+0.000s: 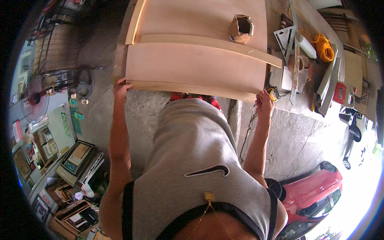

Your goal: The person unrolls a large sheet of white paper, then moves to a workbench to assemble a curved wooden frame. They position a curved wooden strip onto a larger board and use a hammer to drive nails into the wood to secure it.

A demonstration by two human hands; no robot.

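A pale wooden strip (192, 87) runs along the near edge of a large flat wooden panel (192, 66). My left hand (121, 88) pinches its left end, thumb and fingers closed. At the other end, my right hand (264, 103) has its fingers closed on the strip's corner. A second wooden strip (208, 43) lies across the panel, its right end reaching past the panel's edge. Along the panel's left edge rests another strip (136, 21). An open-topped brown paper or cardboard container (241, 29) stands on the far right part of the panel.
Right of the panel lie a yellow tape measure (274, 94), a set square (284, 39), a white roll (306, 46), a coil of orange cord (323, 47) and a red case (339, 94). A fan (37, 97) and stacked picture frames (78, 158) are at left.
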